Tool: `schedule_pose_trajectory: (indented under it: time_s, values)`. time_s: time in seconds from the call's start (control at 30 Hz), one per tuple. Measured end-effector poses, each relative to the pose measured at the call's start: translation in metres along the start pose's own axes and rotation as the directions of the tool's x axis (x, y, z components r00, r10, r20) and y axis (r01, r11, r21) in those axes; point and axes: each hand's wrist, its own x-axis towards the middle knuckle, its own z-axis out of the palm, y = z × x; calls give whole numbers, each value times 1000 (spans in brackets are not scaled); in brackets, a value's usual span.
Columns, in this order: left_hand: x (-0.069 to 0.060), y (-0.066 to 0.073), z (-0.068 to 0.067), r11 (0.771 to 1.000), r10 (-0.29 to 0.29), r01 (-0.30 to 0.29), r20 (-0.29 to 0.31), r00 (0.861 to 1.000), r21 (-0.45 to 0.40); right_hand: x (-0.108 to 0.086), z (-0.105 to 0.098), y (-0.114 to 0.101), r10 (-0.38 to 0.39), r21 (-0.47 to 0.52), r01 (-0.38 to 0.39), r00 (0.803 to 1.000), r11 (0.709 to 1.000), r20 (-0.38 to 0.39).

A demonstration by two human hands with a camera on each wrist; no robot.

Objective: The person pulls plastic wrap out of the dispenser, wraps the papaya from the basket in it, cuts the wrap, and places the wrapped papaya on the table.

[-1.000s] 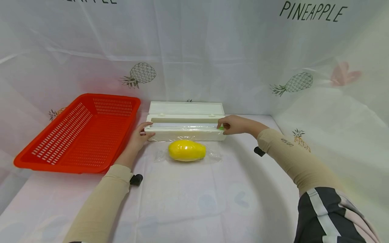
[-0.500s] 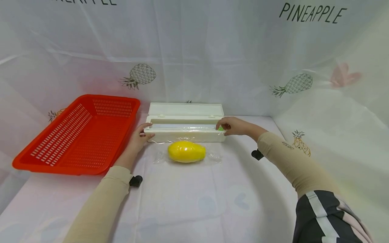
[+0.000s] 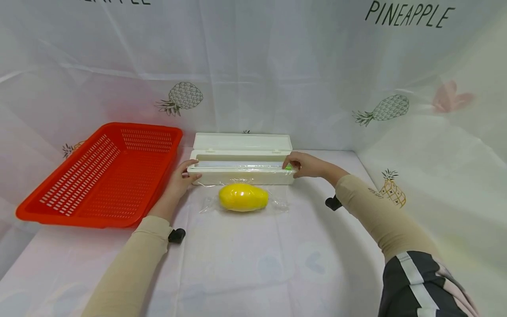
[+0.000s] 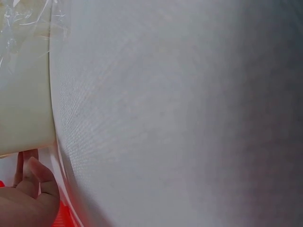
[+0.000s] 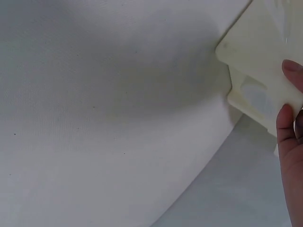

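A long white box (image 3: 245, 178) stands with its lid raised at the back, and a white roll (image 3: 237, 164) lies inside. My left hand (image 3: 178, 180) holds the box's left end, thumb at the front; the left wrist view shows the hand (image 4: 31, 194) at that end. At the right end my right hand (image 3: 306, 165) grips the front edge beside a small green piece (image 3: 289, 167), partly covered by the fingers. Thumb and fingers of that hand (image 5: 291, 142) touch the box (image 5: 253, 42) in the right wrist view. Clear film (image 3: 241, 180) hangs over the front.
In front of the box lies a yellow, oblong object (image 3: 243, 197) in clear wrap. A red perforated basket (image 3: 107, 176) stands at the left, close to my left forearm. A pineapple-print sheet (image 3: 253, 66) hangs directly behind the box.
Over the last second my right hand has shifted very slightly at the box's right end, its forearm a little to the left. The box, yellow object and left hand look unchanged.
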Motion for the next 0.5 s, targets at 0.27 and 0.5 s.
schedule_pose_trajectory:
  time_s: [0.27,0.5]
  values:
    - [-1,1,-1,1000,-2,2,5,1000,7,3,-1,6,5,1,-5,1000,1000,-27]
    - [-2,1,0,1000,-6,6,-3,1000,21,1,2,9,31,53,-27,997,998,-64]
